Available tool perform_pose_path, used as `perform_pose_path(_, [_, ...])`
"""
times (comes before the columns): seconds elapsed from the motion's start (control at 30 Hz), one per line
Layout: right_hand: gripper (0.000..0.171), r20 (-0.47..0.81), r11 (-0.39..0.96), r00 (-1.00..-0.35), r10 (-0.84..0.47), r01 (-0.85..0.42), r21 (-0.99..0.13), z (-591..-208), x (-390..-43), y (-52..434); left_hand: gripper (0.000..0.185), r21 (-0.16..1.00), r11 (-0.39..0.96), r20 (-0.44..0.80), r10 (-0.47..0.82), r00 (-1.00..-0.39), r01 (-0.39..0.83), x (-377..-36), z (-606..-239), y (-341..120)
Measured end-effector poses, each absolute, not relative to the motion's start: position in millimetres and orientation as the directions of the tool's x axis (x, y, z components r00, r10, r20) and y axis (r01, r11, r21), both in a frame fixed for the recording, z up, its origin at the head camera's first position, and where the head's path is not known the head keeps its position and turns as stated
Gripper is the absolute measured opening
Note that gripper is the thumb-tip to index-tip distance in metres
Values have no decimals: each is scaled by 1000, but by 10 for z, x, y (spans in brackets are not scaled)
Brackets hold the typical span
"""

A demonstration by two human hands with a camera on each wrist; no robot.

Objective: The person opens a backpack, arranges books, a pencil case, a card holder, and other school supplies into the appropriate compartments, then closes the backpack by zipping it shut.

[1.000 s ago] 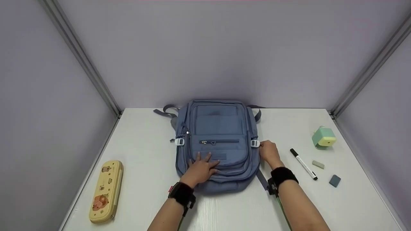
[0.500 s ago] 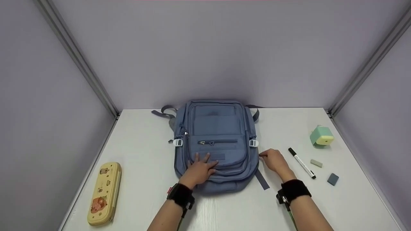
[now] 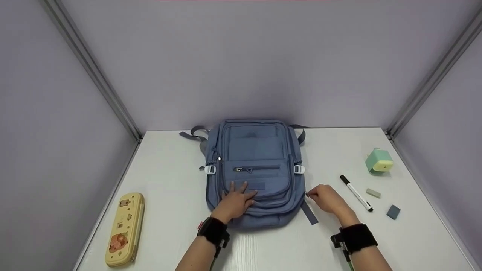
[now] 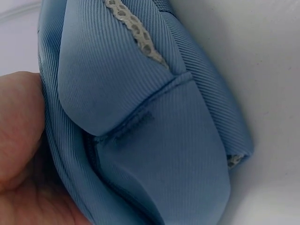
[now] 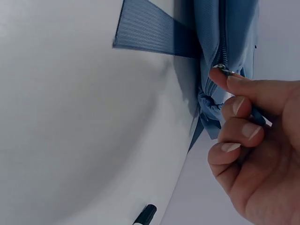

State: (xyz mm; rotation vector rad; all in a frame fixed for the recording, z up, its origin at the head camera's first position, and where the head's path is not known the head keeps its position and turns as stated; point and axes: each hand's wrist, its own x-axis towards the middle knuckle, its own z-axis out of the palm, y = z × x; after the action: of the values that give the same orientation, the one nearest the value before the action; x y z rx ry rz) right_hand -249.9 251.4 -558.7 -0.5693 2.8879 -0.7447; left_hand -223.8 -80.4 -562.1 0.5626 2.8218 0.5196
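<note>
Backpack (image 3: 256,169) of blue fabric lies flat at the middle of a white table (image 3: 263,248), its front pocket facing up. The left hand (image 3: 235,201) rests on the near part of the front pocket with fingers straight and spread, pressing the fabric down, while the right hand (image 3: 329,199) sits at the bag's near right edge, fingers curled, thumb and forefinger pinching a small metal zipper pull (image 5: 224,70). A yellow pencil case (image 3: 124,227) lies near left; a marker (image 3: 356,192), two erasers and a green sharpener (image 3: 379,162) lie right.
</note>
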Motion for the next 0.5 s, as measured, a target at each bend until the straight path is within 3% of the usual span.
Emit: perform_pose_path(0.5, [15, 2, 771, -921, -389, -327, -547, -5513, -2270, 2333, 41, 368, 869, -139, 404, -904, 332, -2242, -5606, -863])
